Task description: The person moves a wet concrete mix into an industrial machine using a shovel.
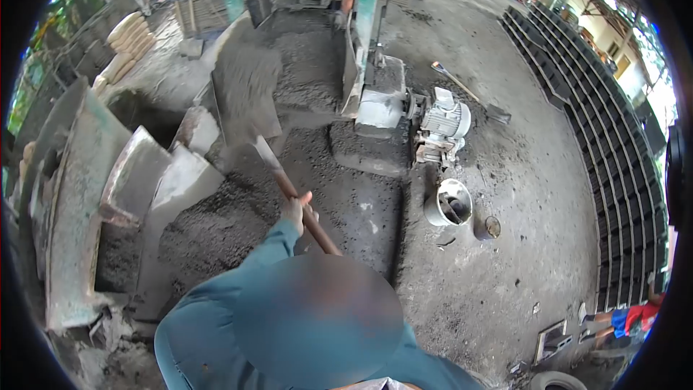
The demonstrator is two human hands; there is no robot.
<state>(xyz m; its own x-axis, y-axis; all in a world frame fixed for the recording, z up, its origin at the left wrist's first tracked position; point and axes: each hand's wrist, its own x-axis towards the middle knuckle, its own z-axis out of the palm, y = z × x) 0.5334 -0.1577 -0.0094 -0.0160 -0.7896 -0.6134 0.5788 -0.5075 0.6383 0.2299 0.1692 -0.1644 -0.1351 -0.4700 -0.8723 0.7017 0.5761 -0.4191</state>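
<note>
My left hand [294, 209], in a teal sleeve, is shut around the wooden handle [317, 231] of a shovel. The shovel's wide metal blade [244, 94] is raised ahead of me and carries dark grey mix. Below it lies a heap of the same dark mix [216, 224] on the floor. My right hand is hidden behind the blurred area at the bottom, where the handle's near end disappears.
A green-framed machine [364, 43] with an electric motor [444, 119] stands ahead. A bucket [449, 204] and a small tin [491, 227] sit on the floor. Rows of blocks [613, 144] line the right. Sacks [130, 36] lie far left. Another person [628, 318] crouches lower right.
</note>
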